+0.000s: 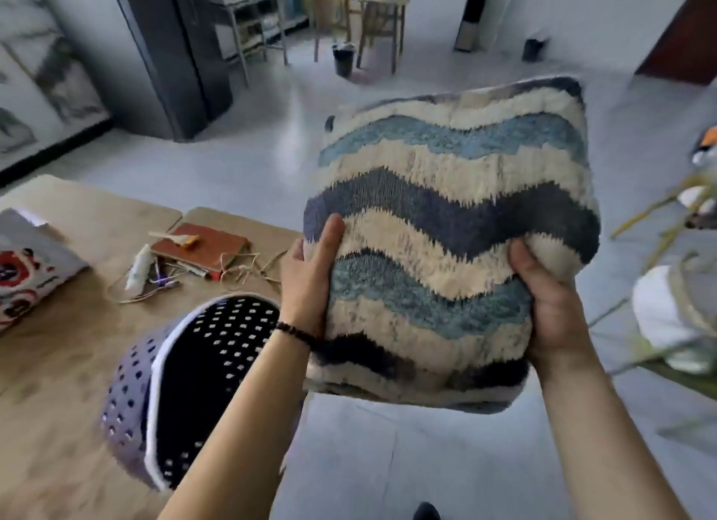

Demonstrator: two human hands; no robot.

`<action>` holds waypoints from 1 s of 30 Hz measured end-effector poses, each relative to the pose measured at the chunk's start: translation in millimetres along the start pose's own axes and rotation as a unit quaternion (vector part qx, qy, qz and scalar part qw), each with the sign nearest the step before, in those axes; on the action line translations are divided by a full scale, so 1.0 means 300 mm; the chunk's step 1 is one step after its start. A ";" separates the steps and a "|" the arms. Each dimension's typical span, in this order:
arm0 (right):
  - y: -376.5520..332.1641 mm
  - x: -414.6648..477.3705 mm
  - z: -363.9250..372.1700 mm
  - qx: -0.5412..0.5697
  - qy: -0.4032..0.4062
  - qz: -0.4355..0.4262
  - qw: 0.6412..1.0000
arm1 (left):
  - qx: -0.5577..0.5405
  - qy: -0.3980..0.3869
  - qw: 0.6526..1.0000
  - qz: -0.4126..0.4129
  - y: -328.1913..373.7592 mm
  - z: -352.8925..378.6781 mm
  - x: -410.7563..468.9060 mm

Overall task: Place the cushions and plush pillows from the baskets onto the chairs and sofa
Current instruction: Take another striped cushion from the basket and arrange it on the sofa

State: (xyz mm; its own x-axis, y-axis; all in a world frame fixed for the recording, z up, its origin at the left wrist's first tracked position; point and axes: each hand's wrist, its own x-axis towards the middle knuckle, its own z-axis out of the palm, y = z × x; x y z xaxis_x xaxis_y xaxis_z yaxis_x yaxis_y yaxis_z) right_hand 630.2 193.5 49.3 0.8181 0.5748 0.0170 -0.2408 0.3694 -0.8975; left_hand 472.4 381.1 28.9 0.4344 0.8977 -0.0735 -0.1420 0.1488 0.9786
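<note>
A square plush cushion [458, 224] with wavy cream, light blue and dark blue stripes hangs in the air in front of me, held in both hands. My left hand [310, 275] grips its lower left edge, thumb on the front. My right hand [551, 298] clasps its lower right edge. Below my left forearm a purple perforated basket [132, 403] lies tilted on the wooden table, its dark inside showing nothing. Another cushion [27, 271], grey with red and black patterns, lies at the table's left edge.
On the wooden table [58, 356] lie a reddish notebook [205, 248], a white tube and tangled cords. A plant with white pot [667, 310] stands at the right. Farther off are a dark cabinet [174, 54], a wooden table with chairs [361, 15] and bins on the grey floor.
</note>
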 end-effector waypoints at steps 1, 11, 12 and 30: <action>-0.010 -0.011 -0.039 -0.007 0.008 -0.008 1.000 | 0.019 -0.005 1.000 0.008 -0.007 0.031 -0.014; 0.057 -0.133 -0.486 0.000 0.016 0.056 0.998 | 0.129 0.007 0.985 0.110 -0.159 0.256 -0.307; 0.079 -0.155 -0.521 0.002 0.017 0.071 0.997 | 0.144 0.015 0.984 0.104 -0.177 0.261 -0.336; 0.264 -0.096 -0.310 -0.095 -0.124 0.108 0.982 | 0.499 0.201 0.843 0.006 -0.405 -0.296 -0.067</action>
State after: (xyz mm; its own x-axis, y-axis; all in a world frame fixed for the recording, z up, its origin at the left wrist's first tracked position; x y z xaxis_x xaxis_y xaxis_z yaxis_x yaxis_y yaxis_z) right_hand 636.0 138.2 -63.4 0.6010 0.7932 -0.0982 -0.2748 0.0898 -0.9573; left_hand 402.0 381.8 -105.4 0.0722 0.9946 0.0746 0.7624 -0.1032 0.6388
